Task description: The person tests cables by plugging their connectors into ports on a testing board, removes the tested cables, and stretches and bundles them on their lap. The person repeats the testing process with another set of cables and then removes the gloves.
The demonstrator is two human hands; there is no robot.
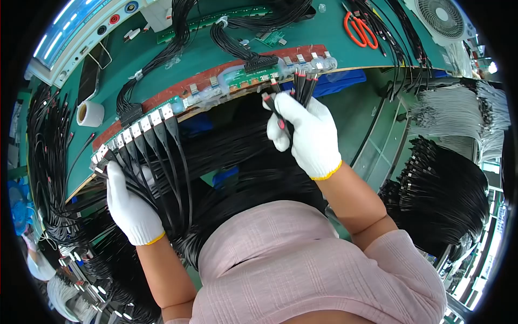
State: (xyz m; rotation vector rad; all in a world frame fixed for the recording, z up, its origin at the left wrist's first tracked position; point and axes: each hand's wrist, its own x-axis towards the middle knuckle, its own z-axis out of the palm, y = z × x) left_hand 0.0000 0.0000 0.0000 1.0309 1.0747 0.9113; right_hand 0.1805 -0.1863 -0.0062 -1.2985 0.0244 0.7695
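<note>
A long test board (243, 79) on a red-brown base runs along the bench's front edge. Several black cables (174, 156) hang from a row of white plugs (144, 124) seated at its left part. My left hand (131, 208), in a white glove with a yellow cuff, is closed around a black cable at the far left end of that row; its other fingers pass behind the cables. My right hand (313, 132), gloved alike, grips several black cables with red-marked connector ends (305, 83), held just in front of the board's right part.
The green bench (216, 51) holds orange-handled scissors (360, 29), a tape roll (90, 113), an instrument (97, 32) and a fan (442, 16). Black cable bundles (51, 156) hang at left and another bundle (448, 189) at right. Dark cables lie below the bench edge.
</note>
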